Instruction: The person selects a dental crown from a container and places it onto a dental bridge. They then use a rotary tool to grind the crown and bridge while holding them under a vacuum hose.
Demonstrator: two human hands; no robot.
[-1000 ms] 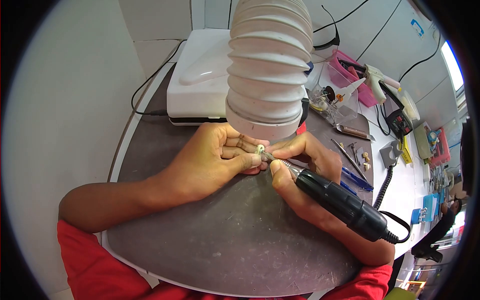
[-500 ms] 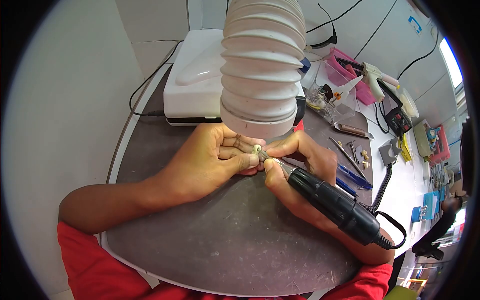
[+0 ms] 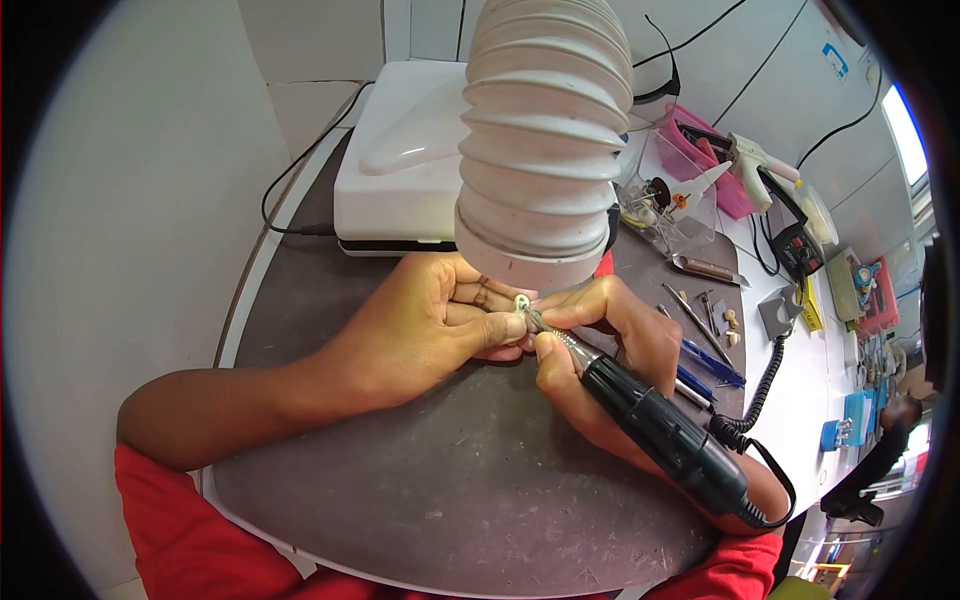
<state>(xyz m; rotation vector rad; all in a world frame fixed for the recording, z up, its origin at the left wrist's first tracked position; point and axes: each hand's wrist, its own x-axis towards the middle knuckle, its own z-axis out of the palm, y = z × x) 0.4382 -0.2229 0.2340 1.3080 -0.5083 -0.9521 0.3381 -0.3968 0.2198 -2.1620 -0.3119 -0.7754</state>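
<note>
Head view, looking down on a dark, scratched round worktop (image 3: 450, 490). The left hand (image 3: 420, 325) pinches a small pale workpiece, apparently a dental crown or similar tooth-sized casting (image 3: 521, 302), between thumb tip and forefinger; the fingers are closed tight around it, so only its upper face shows. The piece sits near the centre of the frame, directly beneath the mouth of the white corrugated extraction hose (image 3: 545, 140), which hangs at 12 o'clock from it.

The right hand (image 3: 600, 350) is curled in a pen grip about the metal nose of a black rotary handpiece (image 3: 655, 425), with thumb and forefinger clamped near the collet. The bur tip touches the workpiece from its 4 o'clock side. The handpiece body runs away toward 4 o'clock, ending in a coiled black cable (image 3: 755, 400).

Handling judgement: the piece looks very light, rigid and smooth, likely brittle at thin edges, and easily flicked out of the grip by the spinning bur. It is best held by its side walls, with both hands braced against one another, as here.

Surroundings: a white bench appliance (image 3: 395, 170) lies at 11 o'clock from the hands; a clear plastic box of burs and small tools (image 3: 665, 205) at 2 o'clock; loose hand instruments (image 3: 700, 320) and blue pens (image 3: 710, 362) at 3 o'clock.
</note>
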